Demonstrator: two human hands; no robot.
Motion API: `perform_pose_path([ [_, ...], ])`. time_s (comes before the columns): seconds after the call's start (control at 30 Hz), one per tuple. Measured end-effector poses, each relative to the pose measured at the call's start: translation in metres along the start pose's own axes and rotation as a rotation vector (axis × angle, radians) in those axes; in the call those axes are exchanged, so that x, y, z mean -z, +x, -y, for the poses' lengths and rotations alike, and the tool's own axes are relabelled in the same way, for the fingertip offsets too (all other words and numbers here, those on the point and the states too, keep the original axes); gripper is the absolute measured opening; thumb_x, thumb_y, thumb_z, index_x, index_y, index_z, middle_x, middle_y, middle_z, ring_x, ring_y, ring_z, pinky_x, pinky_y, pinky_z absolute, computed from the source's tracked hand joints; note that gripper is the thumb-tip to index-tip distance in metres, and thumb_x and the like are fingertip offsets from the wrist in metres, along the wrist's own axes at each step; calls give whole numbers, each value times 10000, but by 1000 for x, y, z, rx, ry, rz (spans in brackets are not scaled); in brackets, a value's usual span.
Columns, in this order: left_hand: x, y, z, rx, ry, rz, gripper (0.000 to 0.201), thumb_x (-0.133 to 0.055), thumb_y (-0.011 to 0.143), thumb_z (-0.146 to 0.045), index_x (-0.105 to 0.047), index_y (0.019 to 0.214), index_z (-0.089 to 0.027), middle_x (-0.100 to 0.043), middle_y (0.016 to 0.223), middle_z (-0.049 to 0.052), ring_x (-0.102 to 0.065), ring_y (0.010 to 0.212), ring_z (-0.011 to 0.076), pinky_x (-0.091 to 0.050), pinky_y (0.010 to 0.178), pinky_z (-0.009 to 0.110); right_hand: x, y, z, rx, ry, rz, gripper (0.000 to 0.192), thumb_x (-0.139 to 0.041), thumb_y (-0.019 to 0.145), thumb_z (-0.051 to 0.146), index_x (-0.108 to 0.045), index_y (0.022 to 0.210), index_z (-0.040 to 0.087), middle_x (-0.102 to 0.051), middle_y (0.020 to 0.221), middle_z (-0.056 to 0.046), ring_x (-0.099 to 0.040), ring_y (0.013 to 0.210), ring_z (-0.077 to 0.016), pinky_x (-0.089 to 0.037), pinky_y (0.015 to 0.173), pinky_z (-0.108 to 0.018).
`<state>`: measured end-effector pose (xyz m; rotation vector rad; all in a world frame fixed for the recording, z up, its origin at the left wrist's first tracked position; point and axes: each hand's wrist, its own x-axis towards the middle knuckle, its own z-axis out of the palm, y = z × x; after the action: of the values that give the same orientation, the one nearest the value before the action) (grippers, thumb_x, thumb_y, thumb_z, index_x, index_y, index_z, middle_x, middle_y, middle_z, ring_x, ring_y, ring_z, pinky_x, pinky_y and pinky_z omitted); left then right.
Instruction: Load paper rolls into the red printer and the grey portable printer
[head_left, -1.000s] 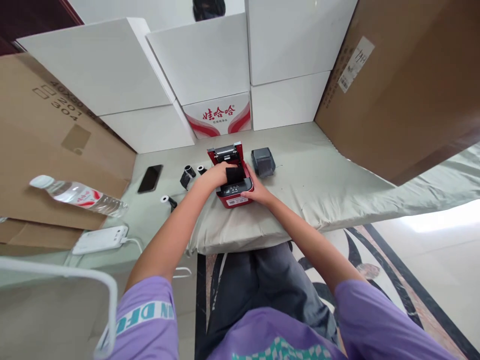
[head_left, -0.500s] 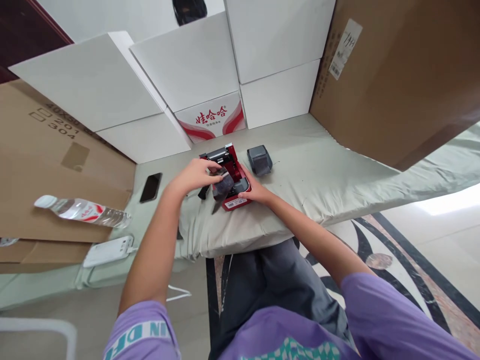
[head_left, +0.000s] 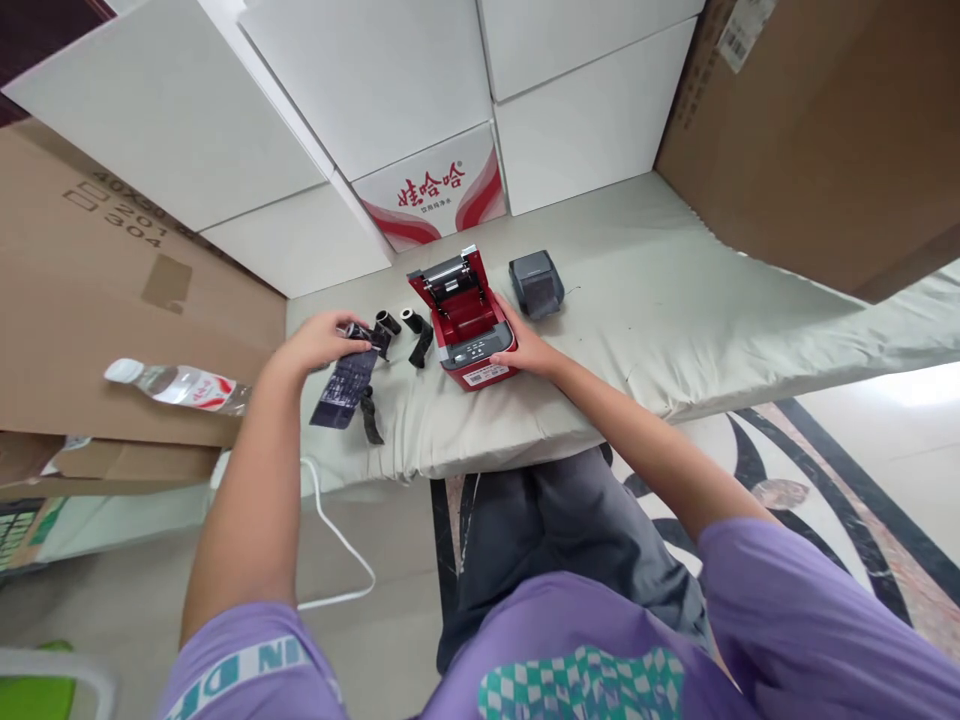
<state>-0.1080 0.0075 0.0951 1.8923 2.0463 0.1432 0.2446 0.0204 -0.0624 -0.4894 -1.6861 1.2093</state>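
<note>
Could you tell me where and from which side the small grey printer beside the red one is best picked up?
Probably by its two flat side walls, coming down from above. The grey printer sits closed and upright on the padded table, with free space on its far side. The open red printer and the right hand crowd its near left, so approach from the right.

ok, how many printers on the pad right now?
2. The red printer, lid open, sits mid-pad with the right hand against its right side. The grey printer sits just right of it, nearer the boxes. None seem hidden.
</note>
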Motion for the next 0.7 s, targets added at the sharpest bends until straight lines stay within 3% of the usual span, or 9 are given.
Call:
perform_pose_path([
  [0.13, -33, 16, -1, -25, 214, -29, 446, -823, 684, -450, -788, 1043, -189, -744, 949, 81, -679, 888, 262, -496, 737, 304, 1, -1, 0, 5, -8, 8, 1329, -874, 663, 719, -179, 1697, 257, -254, 1763, -156, -274, 1635, -364, -227, 1349, -541],
  [0.3, -54, 23, -11, 17, 318, -44, 414, -708, 804, -549, -764, 952, -165, -750, 944, 129, -687, 898, 301, -448, 694, 326, 0, 0, 2, 19, 27, 16, 1312, -864, 664, 733, -192, 1693, 273, -316, 1739, -149, -330, 1611, -359, -281, 1329, -544],
  [0.5, -60, 24, -15, 72, 336, -31, 395, -640, 824, -556, -752, 859, -178, -733, 841, 133, -684, 867, 314, -429, 697, 341, 1, 1, 2, -3, 1, 1, 1331, -880, 632, 739, -209, 1689, 286, -329, 1734, -140, -292, 1626, -360, -262, 1334, -563],
  [0.6, -57, 26, -13, 58, 257, -23, 475, -646, 801, -624, -777, 940, -189, -763, 948, 151, -686, 948, 342, -447, 742, 353, 1, 1, 3, -1, -6, 6, 1329, -879, 635, 741, -209, 1689, 289, -311, 1743, -136, -284, 1628, -366, -255, 1336, -571],
  [0.7, -41, 31, 2, 110, 160, -92, 655, -513, 839, -756, -774, 1076, -204, -763, 1023, 174, -671, 1014, 383, -472, 796, 402, 2, 0, 3, 0, -16, 13, 1322, -874, 646, 737, -203, 1692, 287, -295, 1749, -137, -283, 1629, -361, -241, 1342, -567],
])
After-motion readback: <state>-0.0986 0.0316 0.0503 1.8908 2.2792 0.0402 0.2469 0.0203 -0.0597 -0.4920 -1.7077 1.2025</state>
